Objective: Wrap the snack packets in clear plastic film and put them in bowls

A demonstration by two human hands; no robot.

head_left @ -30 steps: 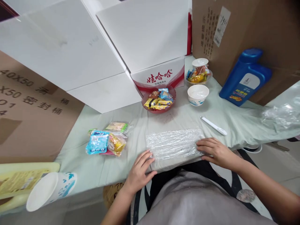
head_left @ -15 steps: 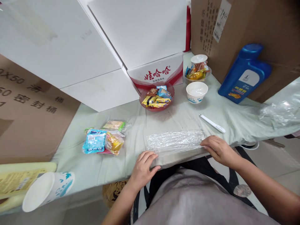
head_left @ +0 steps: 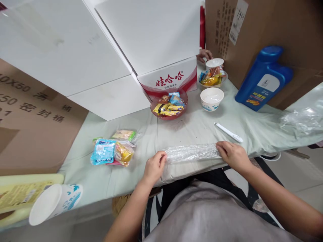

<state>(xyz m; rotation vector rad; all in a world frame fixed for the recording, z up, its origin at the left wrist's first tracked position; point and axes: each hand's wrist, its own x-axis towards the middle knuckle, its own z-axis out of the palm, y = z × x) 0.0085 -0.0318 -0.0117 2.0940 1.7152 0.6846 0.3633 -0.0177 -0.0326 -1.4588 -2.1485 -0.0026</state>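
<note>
A long strip of crinkled clear plastic film (head_left: 191,153) lies across the front of the table, stretched between my two hands. My left hand (head_left: 154,166) pinches its left end with thumb and fingers. At the other end, my right hand (head_left: 231,154) is closed on the film's right edge. Just beyond the right hand lies a white utility knife (head_left: 228,132). To the left of the film sits a clear-wrapped bundle of snack packets (head_left: 113,149), blue, yellow and green.
A red bowl of snacks (head_left: 169,106) and a paper cup (head_left: 212,99) stand behind the film. Another snack bowl (head_left: 212,80), a blue bottle (head_left: 263,79) and cardboard boxes (head_left: 252,40) are at the right. Another person's hand (head_left: 205,55) shows at the back. A paper cup (head_left: 57,203) stands front left.
My left hand has gone from resting at the film's near corner to pinching its end. The film is now narrower and drawn together. Another person's hand has appeared at the back.
</note>
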